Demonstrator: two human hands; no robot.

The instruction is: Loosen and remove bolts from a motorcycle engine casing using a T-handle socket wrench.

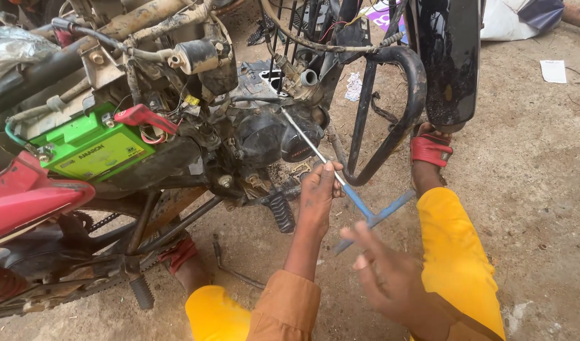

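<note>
My left hand (318, 196) pinched the T-wrench (340, 180) shaft, its tip set against the black engine (271, 136) beside the green battery (91, 148). My right hand (388, 275), blurred, hung with fingers spread just under the blue handle, gripping nothing.

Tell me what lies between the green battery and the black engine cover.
In the head view, between the green battery and the black engine cover sit a red terminal cap, loose coloured wires and dirty frame parts.

Soft, even daylight; faint shadows under the motorcycle (195, 126); motion blur on the right hand (391, 278).
</note>
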